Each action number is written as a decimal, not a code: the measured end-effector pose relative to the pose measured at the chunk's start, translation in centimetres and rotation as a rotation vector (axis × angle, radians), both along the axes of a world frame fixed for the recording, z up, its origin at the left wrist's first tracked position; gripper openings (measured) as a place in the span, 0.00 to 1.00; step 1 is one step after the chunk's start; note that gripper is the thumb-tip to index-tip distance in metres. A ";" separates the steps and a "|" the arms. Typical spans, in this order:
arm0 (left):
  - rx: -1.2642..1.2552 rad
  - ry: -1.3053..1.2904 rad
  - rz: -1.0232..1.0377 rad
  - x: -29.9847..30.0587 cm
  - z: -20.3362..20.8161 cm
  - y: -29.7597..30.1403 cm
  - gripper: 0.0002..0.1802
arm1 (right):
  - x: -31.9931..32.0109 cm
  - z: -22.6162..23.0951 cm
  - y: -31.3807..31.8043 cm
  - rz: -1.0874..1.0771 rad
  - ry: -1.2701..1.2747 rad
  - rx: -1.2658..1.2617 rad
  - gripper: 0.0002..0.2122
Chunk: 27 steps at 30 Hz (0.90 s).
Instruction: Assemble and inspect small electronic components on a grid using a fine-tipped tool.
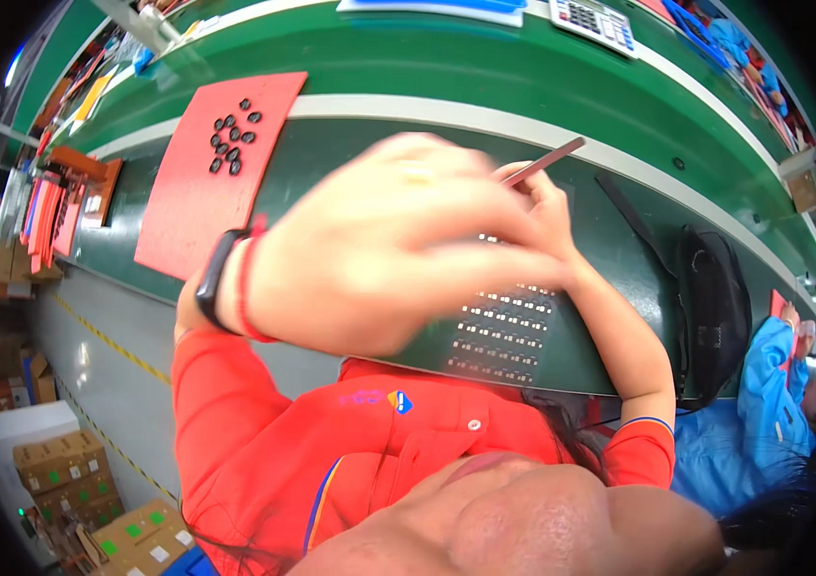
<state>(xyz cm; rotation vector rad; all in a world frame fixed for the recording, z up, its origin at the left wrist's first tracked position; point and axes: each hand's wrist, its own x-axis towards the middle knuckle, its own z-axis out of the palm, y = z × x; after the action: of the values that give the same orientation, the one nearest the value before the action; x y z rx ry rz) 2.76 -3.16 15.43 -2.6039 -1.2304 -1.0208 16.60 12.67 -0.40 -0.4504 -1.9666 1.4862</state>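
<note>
My left hand [370,250], with a black band and a red cord at the wrist, is raised close to the camera. Motion smears its fingers, which pass in front of my right hand. Beyond it, my right hand [550,206] is closed on a thin reddish-brown flat strip [552,158] that points up to the right; its lower end is hidden. Below both hands, a clear sheet [499,338] with rows of small white-and-dark pieces lies on the dark green table [610,317], partly covered by my left hand.
A red foam mat [182,192] with several round black pieces [234,134] lies at the left. At the right are a black bag [715,307] and a black strap [627,209]. A calculator [592,24] sits on the far ledge. A blue-sleeved person [763,384] works farther right.
</note>
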 end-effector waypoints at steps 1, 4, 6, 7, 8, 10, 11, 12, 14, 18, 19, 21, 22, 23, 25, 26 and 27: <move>0.096 -0.056 -0.090 1.4 -0.2 0.7 0.14 | 0.1 0.7 -0.4 -0.033 -0.103 0.003 0.09; 0.182 -0.129 -0.238 5.8 0.0 2.4 0.07 | 0.8 -2.7 1.4 -0.157 -0.105 -0.303 0.13; 0.534 -0.422 -0.312 8.1 -1.3 3.1 0.07 | 0.1 -0.5 0.2 -0.117 -0.140 -0.192 0.08; 0.527 -0.430 -0.322 8.9 -1.6 3.2 0.07 | 0.0 -0.2 -0.1 -0.098 -0.126 -0.175 0.08; 0.618 -0.593 -0.269 9.5 -1.6 3.4 0.07 | 0.1 -0.5 0.2 -0.053 -0.097 -0.167 0.09; 0.693 -0.767 -0.235 10.3 -1.7 3.2 0.06 | 0.3 -0.6 0.6 -0.016 -0.049 -0.130 0.09; 0.654 -0.738 -0.160 10.5 -1.4 2.8 0.05 | 0.5 -0.4 0.6 -0.036 -0.045 -0.127 0.09; 0.614 -0.708 -0.086 10.6 -1.2 2.3 0.04 | 0.7 -0.2 0.7 -0.058 -0.077 -0.122 0.09; 0.550 -0.616 0.092 10.3 -0.7 0.6 0.03 | -0.9 4.1 -1.0 -0.015 -0.021 -0.142 0.09; 0.424 -0.465 0.369 6.3 0.6 -1.8 0.04 | -0.2 -0.3 0.7 0.065 -0.041 -0.180 0.08; 0.671 -0.168 -0.094 1.4 0.3 1.3 0.12 | 1.3 -0.9 1.5 0.009 -0.058 -0.182 0.08; 0.270 -0.246 -0.431 -2.9 5.4 -1.9 0.10 | 0.6 0.3 0.7 0.065 -0.041 -0.191 0.08; 0.179 -0.445 -0.640 -4.1 5.5 -2.5 0.10 | 0.0 0.3 0.6 0.090 -0.028 -0.178 0.08; 0.180 -0.436 -0.635 -3.9 5.2 -2.0 0.10 | 0.3 0.0 0.6 0.086 -0.033 -0.201 0.08; 0.029 -0.500 -1.133 -3.4 4.5 -1.4 0.12 | 0.3 -0.4 0.6 0.102 -0.035 -0.222 0.08; -0.110 -0.391 -1.168 -3.3 5.0 -1.4 0.12 | 0.5 -0.6 0.7 0.072 -0.018 -0.244 0.08; -0.228 -0.264 -1.244 -2.8 5.4 -0.9 0.10 | 0.5 -0.8 0.8 0.045 -0.003 -0.266 0.09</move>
<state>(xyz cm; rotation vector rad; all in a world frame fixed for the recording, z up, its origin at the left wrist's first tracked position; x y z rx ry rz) 0.00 -4.06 20.84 -3.4443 0.5164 -1.3884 17.14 13.52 -1.15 -0.5239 -1.7983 1.7865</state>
